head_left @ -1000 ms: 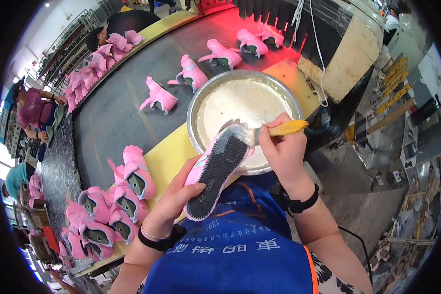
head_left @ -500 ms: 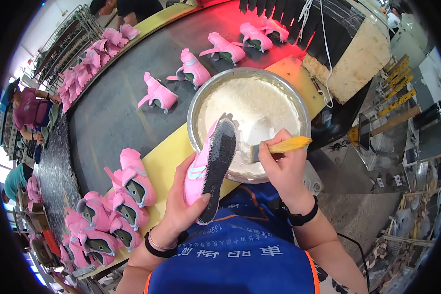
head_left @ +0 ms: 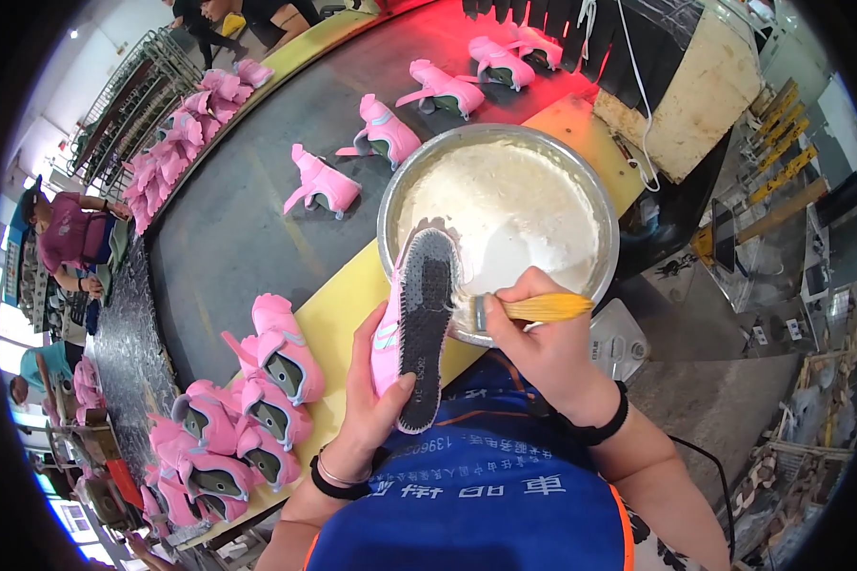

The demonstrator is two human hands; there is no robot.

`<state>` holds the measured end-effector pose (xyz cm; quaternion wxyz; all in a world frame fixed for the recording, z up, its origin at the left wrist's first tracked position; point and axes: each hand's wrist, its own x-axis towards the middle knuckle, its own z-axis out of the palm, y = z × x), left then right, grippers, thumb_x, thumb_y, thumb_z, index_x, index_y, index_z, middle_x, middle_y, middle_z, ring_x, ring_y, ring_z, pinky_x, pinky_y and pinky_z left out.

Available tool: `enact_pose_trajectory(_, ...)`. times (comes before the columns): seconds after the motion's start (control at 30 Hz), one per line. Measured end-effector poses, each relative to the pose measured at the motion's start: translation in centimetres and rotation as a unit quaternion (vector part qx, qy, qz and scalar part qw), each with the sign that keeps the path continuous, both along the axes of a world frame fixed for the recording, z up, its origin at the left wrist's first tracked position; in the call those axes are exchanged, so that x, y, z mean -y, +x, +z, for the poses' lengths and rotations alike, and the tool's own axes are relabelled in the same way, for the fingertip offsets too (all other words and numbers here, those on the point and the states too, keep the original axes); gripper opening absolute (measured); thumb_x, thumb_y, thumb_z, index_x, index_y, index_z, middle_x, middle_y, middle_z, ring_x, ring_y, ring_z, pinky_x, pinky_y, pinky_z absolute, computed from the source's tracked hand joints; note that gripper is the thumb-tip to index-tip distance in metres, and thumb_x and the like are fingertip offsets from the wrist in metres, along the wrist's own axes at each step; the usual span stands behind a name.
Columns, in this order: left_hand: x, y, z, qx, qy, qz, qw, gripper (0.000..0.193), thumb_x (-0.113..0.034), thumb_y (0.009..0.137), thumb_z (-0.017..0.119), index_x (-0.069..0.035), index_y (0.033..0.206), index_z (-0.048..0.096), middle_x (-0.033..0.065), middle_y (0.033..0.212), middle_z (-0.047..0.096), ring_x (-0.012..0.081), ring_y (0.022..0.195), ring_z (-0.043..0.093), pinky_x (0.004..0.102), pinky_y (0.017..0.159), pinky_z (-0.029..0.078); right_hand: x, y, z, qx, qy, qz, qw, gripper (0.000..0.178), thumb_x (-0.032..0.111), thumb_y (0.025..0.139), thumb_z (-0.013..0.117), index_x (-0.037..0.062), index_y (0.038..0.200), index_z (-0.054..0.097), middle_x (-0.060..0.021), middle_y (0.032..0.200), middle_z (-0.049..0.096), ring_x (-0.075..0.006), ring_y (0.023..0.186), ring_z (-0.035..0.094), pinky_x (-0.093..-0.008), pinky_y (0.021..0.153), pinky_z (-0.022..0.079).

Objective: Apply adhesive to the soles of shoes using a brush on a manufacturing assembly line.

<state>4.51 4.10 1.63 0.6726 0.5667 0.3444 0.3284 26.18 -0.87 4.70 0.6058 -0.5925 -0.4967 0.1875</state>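
A pink shoe upper (head_left: 387,352) is gripped in my left hand (head_left: 364,400), its black stitched underside (head_left: 427,314) turned up toward me. My right hand (head_left: 548,347) closes round a flat brush (head_left: 538,307) with a yellow handle. The brush's bristles touch or nearly touch the right edge of the underside; blur hides the exact contact. Upper and brush are over the near rim of a round metal bowl (head_left: 611,257) that holds a creamy white liquid (head_left: 505,205). The far part of the underside looks greyish and wet, the near part black.
Several pink uppers (head_left: 281,366) are heaped at the left on the yellow ledge (head_left: 343,295). More stand in a row on the dark conveyor belt (head_left: 229,247), toward a red-lit opening with black flaps (head_left: 543,33). A clear plastic container (head_left: 621,341) is right of the bowl. Other people work beyond.
The brush has moved left from over the bowl to the underside's edge. My left hand has turned the upper so that its underside faces me more squarely. The view has shifted slightly.
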Motion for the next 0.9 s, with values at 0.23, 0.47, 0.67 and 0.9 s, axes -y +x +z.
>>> enact_pose_trajectory(0.23, 0.3, 0.0, 0.0, 0.012, 0.005, -0.028, 1.0, 0.09, -0.024, 0.082, 0.07, -0.001, 0.156, 0.023, 0.018, 0.144, 0.047, 0.026, 0.132, 0.05, 0.039, 0.111, 0.04, -0.5, 1.2, 1.8, 0.063, -0.025, 0.044, 0.997, 0.018, 0.01, 0.086, 0.071, 0.0033, 0.076, 0.057, -0.0104, 0.063, 0.059, -0.0286, 0.056, 0.063, -0.0359, 0.054, 0.047)
enact_pose_trajectory(0.47, 0.9, -1.1, 0.4, -0.005, 0.035, -0.052, 0.998, 0.092, -0.027, 0.084, 0.071, -0.001, 0.156, 0.022, 0.0187, 0.145, 0.046, 0.0266, 0.133, 0.049, 0.0394, 0.111, 0.039, -4.7, 3.6, 1.1, 0.109, 0.019, -0.039, 0.993, 0.018, 0.012, 0.088, 0.071, 0.0043, 0.079, 0.057, -0.0111, 0.062, 0.059, -0.0279, 0.055, 0.061, -0.0364, 0.054, 0.047)
enact_pose_trajectory(0.67, 1.0, -1.4, 0.7, -0.002, 0.016, -0.041, 0.999, 0.094, -0.031, 0.084, 0.072, 0.001, 0.157, 0.022, 0.0186, 0.146, 0.045, 0.0269, 0.135, 0.048, 0.0402, 0.113, 0.036, -3.7, 3.1, 0.3, 0.063, 0.056, -0.014, 0.996, 0.021, 0.013, 0.092, 0.071, 0.0043, 0.082, 0.055, -0.0071, 0.06, 0.056, -0.0182, 0.052, 0.056, -0.0321, 0.052, 0.043)
enact_pose_trajectory(0.9, 0.9, -1.2, 1.2, 0.05, -0.051, 0.026, 0.997, 0.091, -0.039, 0.085, 0.07, -0.002, 0.155, 0.025, 0.0186, 0.139, 0.052, 0.0237, 0.114, 0.061, 0.0341, 0.086, 0.055, 0.0, 0.8, 0.0, 0.04, -0.006, 0.056, 0.998, 0.019, 0.01, 0.091, 0.072, 0.0036, 0.081, 0.057, -0.0058, 0.063, 0.056, -0.014, 0.056, 0.056, -0.0284, 0.055, 0.043)
